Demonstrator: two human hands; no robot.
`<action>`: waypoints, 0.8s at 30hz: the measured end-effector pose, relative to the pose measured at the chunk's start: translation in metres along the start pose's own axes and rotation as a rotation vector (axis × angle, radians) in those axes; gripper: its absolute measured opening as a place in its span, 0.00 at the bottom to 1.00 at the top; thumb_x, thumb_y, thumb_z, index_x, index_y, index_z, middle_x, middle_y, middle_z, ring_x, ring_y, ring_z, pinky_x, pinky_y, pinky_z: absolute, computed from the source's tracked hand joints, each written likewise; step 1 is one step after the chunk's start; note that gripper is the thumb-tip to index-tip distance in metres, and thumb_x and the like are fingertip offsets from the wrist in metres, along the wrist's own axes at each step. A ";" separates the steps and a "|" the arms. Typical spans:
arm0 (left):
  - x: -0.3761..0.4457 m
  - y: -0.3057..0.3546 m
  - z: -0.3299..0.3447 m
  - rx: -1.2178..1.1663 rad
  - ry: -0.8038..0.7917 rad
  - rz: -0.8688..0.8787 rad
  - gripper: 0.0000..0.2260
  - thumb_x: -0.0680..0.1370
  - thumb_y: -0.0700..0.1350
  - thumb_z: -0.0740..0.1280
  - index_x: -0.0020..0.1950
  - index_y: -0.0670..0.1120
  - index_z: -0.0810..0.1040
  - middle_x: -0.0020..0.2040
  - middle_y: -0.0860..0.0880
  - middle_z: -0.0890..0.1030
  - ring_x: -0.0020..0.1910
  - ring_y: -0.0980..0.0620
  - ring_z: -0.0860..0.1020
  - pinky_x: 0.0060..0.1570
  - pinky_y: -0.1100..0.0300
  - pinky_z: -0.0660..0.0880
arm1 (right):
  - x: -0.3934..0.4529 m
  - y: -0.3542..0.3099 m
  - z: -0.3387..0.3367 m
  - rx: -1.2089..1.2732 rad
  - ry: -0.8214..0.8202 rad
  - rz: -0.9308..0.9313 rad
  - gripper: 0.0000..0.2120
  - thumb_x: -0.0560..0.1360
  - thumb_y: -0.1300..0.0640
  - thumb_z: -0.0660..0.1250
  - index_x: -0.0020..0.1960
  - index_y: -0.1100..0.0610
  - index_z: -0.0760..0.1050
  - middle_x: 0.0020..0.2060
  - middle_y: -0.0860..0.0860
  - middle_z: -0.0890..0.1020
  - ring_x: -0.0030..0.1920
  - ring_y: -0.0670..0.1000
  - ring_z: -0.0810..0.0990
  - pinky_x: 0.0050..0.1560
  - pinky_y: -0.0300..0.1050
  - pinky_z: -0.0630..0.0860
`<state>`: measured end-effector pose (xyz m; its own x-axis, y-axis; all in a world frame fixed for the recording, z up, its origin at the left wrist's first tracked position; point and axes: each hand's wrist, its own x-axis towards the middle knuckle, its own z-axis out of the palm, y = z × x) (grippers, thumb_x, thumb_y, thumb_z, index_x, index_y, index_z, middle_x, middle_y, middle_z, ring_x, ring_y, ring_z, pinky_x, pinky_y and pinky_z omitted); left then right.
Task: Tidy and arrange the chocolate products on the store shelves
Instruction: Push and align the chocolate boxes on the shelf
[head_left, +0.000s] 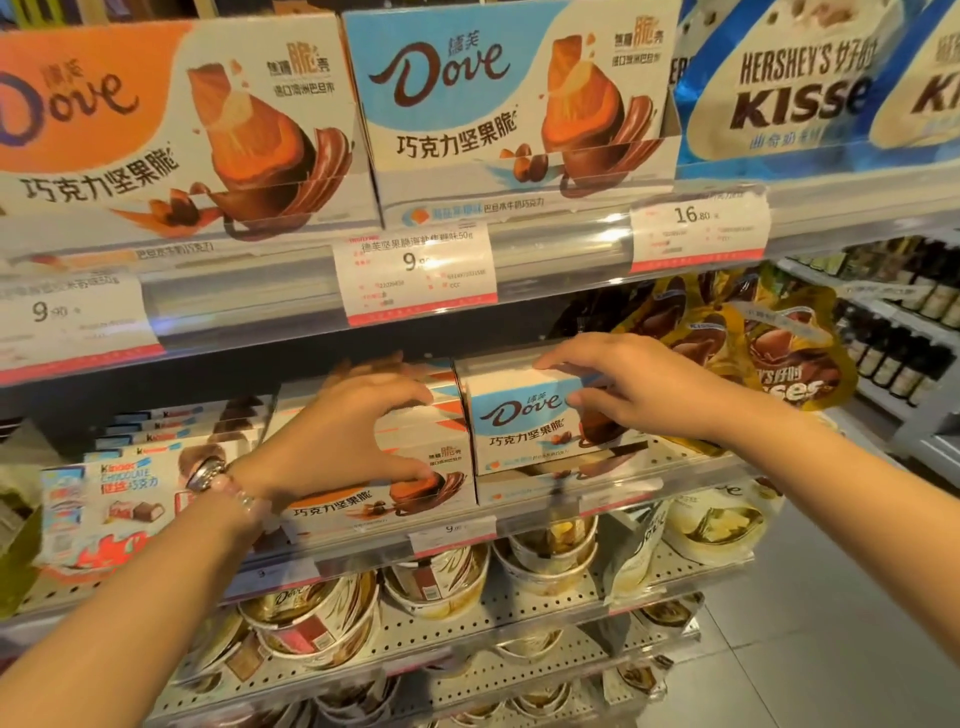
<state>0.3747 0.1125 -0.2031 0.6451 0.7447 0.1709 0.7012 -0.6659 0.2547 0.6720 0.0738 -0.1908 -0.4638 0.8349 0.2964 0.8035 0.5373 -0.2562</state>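
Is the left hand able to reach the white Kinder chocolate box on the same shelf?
Probably yes. The left hand grips the orange Dove box, and the white Kinder chocolate box stands just left of it, with nothing in front.

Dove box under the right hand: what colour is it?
Light blue and white Dove box, clearest in the head view.

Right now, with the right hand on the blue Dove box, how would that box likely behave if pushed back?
The blue Dove box looks like stiff card with flat faces, so it should probably slide, not roll. It sits on another box's edge, so it may tip. The right hand grips top and front, suggesting it is light.
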 end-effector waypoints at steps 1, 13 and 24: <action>-0.001 -0.001 0.002 -0.016 -0.005 0.011 0.23 0.67 0.62 0.71 0.61 0.63 0.73 0.62 0.65 0.72 0.62 0.66 0.68 0.63 0.59 0.67 | 0.000 0.002 0.005 -0.005 -0.001 0.008 0.20 0.76 0.57 0.67 0.67 0.50 0.70 0.61 0.47 0.77 0.61 0.48 0.74 0.55 0.46 0.78; -0.003 -0.012 0.014 -0.136 0.021 -0.052 0.23 0.68 0.60 0.73 0.62 0.67 0.72 0.58 0.72 0.68 0.55 0.80 0.64 0.48 0.78 0.61 | -0.004 0.015 0.043 -0.004 0.116 -0.041 0.15 0.72 0.60 0.71 0.59 0.58 0.77 0.53 0.52 0.75 0.55 0.52 0.74 0.56 0.45 0.74; -0.004 -0.010 0.018 -0.097 0.041 -0.172 0.30 0.66 0.60 0.74 0.65 0.61 0.70 0.64 0.63 0.70 0.61 0.63 0.67 0.60 0.62 0.68 | 0.018 0.022 0.027 -0.011 -0.008 0.053 0.19 0.74 0.47 0.67 0.62 0.54 0.74 0.52 0.50 0.79 0.51 0.48 0.76 0.52 0.48 0.74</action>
<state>0.3709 0.1155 -0.2235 0.5042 0.8495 0.1555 0.7659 -0.5230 0.3740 0.6713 0.1043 -0.2155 -0.4239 0.8629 0.2750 0.8308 0.4914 -0.2613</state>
